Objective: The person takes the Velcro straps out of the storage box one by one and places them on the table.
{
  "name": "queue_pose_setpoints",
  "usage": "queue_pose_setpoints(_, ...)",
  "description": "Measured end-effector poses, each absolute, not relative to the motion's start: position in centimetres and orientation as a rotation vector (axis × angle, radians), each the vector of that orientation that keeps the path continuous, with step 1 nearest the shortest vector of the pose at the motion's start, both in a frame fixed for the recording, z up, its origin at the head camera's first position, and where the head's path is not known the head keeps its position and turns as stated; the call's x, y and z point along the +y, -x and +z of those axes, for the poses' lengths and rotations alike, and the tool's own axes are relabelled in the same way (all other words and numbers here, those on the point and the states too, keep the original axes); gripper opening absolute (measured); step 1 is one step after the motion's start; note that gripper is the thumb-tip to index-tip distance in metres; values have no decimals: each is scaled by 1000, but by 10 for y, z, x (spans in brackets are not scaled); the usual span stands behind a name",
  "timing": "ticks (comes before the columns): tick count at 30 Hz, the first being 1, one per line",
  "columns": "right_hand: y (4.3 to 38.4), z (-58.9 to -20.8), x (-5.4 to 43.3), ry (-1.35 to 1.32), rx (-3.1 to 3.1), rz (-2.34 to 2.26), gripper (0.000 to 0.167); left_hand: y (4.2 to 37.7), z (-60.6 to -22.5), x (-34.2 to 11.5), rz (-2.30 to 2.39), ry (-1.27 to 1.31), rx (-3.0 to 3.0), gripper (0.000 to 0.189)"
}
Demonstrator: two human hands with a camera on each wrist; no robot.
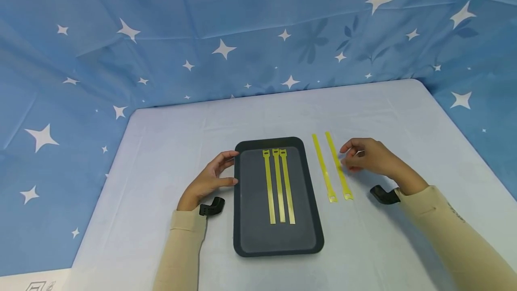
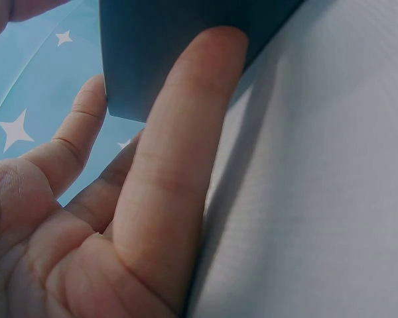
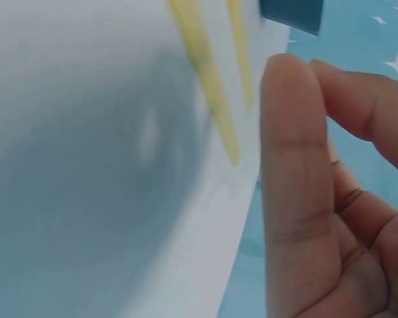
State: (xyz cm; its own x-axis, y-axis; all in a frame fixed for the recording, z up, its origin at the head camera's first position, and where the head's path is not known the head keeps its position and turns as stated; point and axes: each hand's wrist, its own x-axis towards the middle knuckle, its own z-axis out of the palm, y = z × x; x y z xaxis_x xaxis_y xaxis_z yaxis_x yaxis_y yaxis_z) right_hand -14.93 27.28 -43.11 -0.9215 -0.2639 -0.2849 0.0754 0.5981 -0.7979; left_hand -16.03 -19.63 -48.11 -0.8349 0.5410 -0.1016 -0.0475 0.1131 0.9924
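Behind the white table [image 1: 181, 134] hangs a blue curtain [image 1: 258, 21] with white stars, and it also runs down both sides. A beige sleeve covers each forearm, and a black unit sits at each wrist, on the left [image 1: 212, 206] and on the right [image 1: 384, 195]. The dark tray [image 1: 252, 201], with its raised rim, stands between the left hand [image 1: 208, 176] and the loose straps on the table. That hand is at the tray's left side, thumb straight against the outer wall, fingers spread away from the thumb and reaching the rim farther up. The right hand [image 1: 369, 156] hangs just beside the outer loose strap [image 1: 338, 166], its fingers bent and the thumb near the index tip; whether those tips meet, I cannot tell. Five straps show: three [image 1: 279, 185] inside the tray and two on the table to its right, the inner one [image 1: 323, 168] nearer the rim. All are yellow, flat, long and narrow, each with a wider, slotted head. Those in the tray lie side by side, heads at the far end; the two outside lie slightly slanted, heads toward the person.
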Motion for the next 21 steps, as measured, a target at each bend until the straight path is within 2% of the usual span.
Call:
queue_pose_setpoints(12, 151, -419, 265, 200, 2413, -1431, 31, 160, -482, -196, 1781, -488, 1948, 85)
queue_pose_setpoints(21, 153, -415, 256, 334, 2382, -1513, 30, 160, -482, -196, 1771, -492, 1962, 84)
